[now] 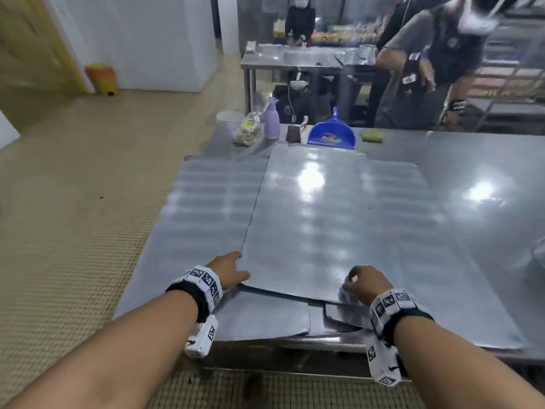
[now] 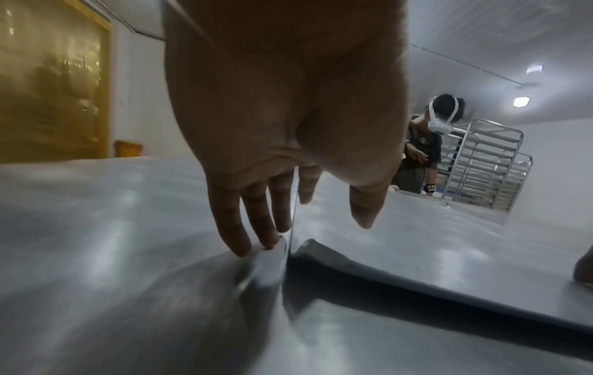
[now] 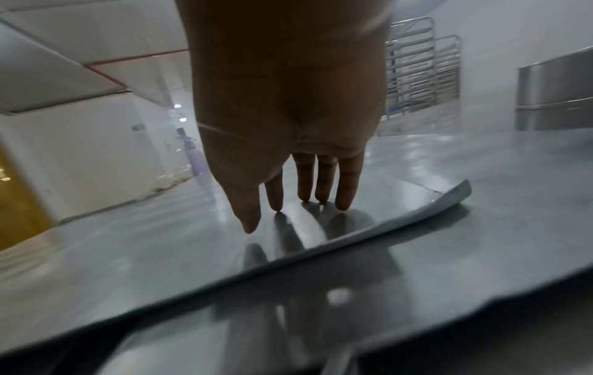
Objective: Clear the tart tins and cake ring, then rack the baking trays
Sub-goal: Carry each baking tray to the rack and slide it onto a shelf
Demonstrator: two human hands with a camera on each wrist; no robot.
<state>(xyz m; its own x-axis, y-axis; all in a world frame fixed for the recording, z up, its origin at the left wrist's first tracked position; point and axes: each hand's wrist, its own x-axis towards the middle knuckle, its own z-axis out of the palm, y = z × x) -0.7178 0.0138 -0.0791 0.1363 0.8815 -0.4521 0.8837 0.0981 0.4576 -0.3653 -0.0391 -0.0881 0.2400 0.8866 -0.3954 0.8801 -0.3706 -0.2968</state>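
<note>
Several flat steel baking trays lie overlapped on the steel table. The top tray rests askew over a lower tray on its left. My left hand is at the top tray's near left corner. Its straight fingers touch the lower tray beside the top tray's edge, and the thumb is over the top tray. My right hand presses its fingertips on the top tray near its front edge. A darker tray shows underneath.
At the table's far end stand a blue dustpan, a lilac spray bottle, a plastic bag and a yellow sponge. A person stands beyond. A tray rack is at the back. A round steel container sits at right.
</note>
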